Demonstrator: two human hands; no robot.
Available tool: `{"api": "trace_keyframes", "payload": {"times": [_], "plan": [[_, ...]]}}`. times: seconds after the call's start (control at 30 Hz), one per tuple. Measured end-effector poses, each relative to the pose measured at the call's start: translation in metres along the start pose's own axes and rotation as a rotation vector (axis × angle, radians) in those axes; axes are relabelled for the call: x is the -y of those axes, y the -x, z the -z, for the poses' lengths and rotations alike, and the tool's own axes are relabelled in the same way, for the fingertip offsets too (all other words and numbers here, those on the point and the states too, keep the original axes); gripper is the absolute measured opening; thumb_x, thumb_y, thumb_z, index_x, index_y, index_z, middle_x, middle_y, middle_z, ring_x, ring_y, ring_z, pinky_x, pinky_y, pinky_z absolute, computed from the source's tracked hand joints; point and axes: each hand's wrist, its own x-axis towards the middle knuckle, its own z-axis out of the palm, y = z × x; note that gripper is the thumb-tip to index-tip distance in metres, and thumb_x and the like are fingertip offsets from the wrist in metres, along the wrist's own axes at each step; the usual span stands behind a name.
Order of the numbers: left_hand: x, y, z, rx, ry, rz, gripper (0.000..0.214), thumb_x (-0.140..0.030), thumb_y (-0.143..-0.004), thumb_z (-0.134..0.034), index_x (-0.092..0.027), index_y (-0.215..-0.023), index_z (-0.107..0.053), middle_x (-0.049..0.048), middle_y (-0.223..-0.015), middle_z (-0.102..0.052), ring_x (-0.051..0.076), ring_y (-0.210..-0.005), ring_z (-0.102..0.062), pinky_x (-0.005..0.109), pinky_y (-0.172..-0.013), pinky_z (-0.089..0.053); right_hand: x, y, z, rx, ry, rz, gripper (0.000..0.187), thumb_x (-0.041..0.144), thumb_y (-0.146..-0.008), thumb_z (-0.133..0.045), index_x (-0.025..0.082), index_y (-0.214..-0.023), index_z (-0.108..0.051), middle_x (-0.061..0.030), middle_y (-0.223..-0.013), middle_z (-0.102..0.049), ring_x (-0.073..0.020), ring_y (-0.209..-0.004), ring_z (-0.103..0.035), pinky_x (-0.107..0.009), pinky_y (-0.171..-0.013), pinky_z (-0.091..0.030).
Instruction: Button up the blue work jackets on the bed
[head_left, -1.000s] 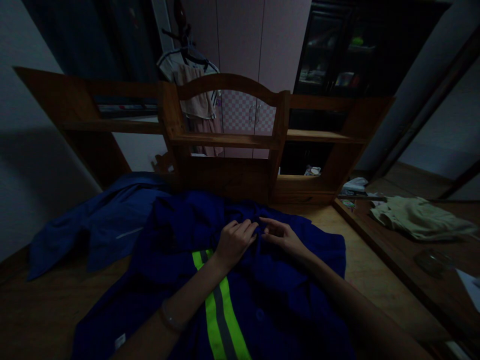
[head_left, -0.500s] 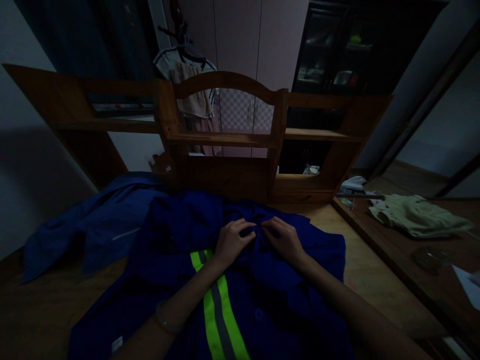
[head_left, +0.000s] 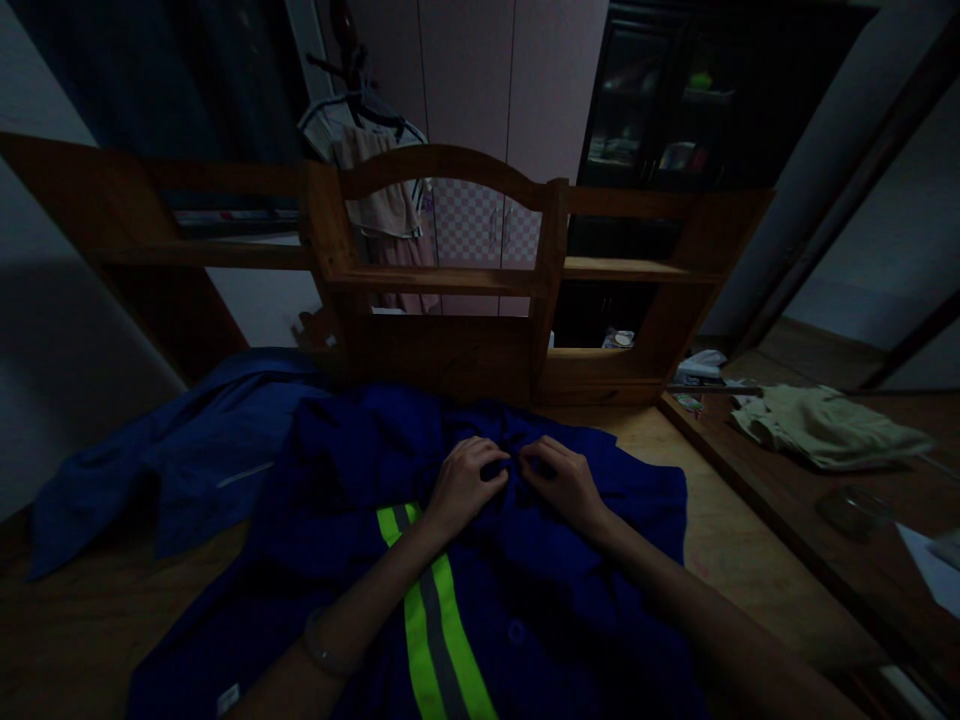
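Observation:
A dark blue work jacket [head_left: 577, 590] lies spread before me, with a yellow-green and grey reflective strip [head_left: 439, 620] running down its left part. My left hand [head_left: 466, 482] pinches the jacket's fabric near its upper middle, thumb and fingers close together. Just to the right, my right hand [head_left: 564, 480] pinches the same area, its fingertips almost meeting the left ones. What exactly sits between the fingertips is too dark and small to make out. Lower on the jacket a round button [head_left: 516, 631] shows.
The jacket lies on a wooden surface [head_left: 724, 540], with a wooden shelf unit [head_left: 442, 280] along its far side. Another blue garment [head_left: 187, 440] is at the left. On a lower brown table at the right are a light green cloth [head_left: 821, 425] and a glass dish [head_left: 853, 508].
The camera view has shifted slightly. Both hands stay at the same spot on the jacket, with the right fingers curled a little more.

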Motion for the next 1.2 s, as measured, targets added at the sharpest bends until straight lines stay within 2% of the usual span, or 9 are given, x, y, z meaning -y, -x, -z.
{"api": "trace_keyframes", "payload": {"times": [0.13, 0.33, 0.63, 0.8, 1.07, 1.2], "plan": [[0.000, -0.001, 0.003, 0.007, 0.061, -0.050, 0.014, -0.018, -0.077, -0.062, -0.022, -0.089, -0.069, 0.0021, -0.088, -0.065, 0.018, -0.090, -0.057, 0.036, -0.092, -0.039, 0.003, -0.003, 0.004, -0.003, -0.066, -0.029, 0.010, 0.021, -0.086, -0.053, 0.020, -0.088, -0.063, -0.0017, -0.082, -0.060, -0.0128, -0.072, -0.057, -0.023, -0.069, -0.044], [-0.003, 0.000, 0.002, -0.044, 0.156, 0.030, 0.013, -0.022, -0.078, -0.061, -0.022, -0.090, -0.068, 0.0028, -0.090, -0.065, 0.018, -0.090, -0.058, 0.034, -0.091, -0.041, 0.011, -0.004, 0.009, -0.039, -0.139, -0.130, 0.017, 0.031, -0.088, -0.052, 0.020, -0.088, -0.065, -0.0038, -0.085, -0.064, -0.0169, -0.078, -0.060, -0.027, -0.071, -0.046], [-0.003, 0.000, 0.002, -0.086, 0.203, 0.149, 0.017, -0.022, -0.077, -0.061, -0.020, -0.093, -0.066, 0.0024, -0.094, -0.063, 0.017, -0.092, -0.057, 0.027, -0.084, -0.043, 0.014, -0.004, 0.010, 0.061, -0.159, -0.027, 0.020, 0.030, -0.085, -0.057, 0.021, -0.101, -0.064, -0.0054, -0.094, -0.062, -0.0172, -0.087, -0.059, -0.028, -0.077, -0.046], [-0.004, -0.001, 0.002, -0.120, 0.183, 0.187, 0.012, -0.026, -0.080, -0.057, -0.019, -0.085, -0.065, 0.0012, -0.088, -0.062, 0.016, -0.089, -0.057, 0.026, -0.083, -0.041, 0.011, -0.002, 0.006, 0.102, -0.188, 0.032, 0.017, 0.024, -0.087, -0.052, 0.020, -0.100, -0.063, -0.0060, -0.094, -0.061, -0.0161, -0.086, -0.059, -0.027, -0.076, -0.047], [-0.005, -0.004, 0.001, -0.114, 0.277, 0.225, 0.012, -0.024, -0.082, -0.052, -0.018, -0.085, -0.062, 0.0005, -0.086, -0.060, 0.015, -0.087, -0.057, 0.025, -0.082, -0.041, 0.007, -0.002, 0.001, 0.073, -0.137, 0.020, 0.021, 0.023, -0.088, -0.050, 0.023, -0.105, -0.063, -0.0046, -0.094, -0.060, -0.0153, -0.084, -0.059, -0.027, -0.076, -0.047], [0.000, -0.006, -0.001, -0.102, 0.374, 0.295, 0.016, -0.029, -0.083, -0.050, -0.017, -0.085, -0.062, 0.0012, -0.086, -0.062, 0.016, -0.086, -0.057, 0.025, -0.081, -0.042, 0.008, -0.002, 0.002, 0.063, -0.105, -0.020, 0.021, 0.022, -0.089, -0.049, 0.024, -0.105, -0.063, -0.0041, -0.094, -0.061, -0.0157, -0.085, -0.060, -0.027, -0.076, -0.047]]}}
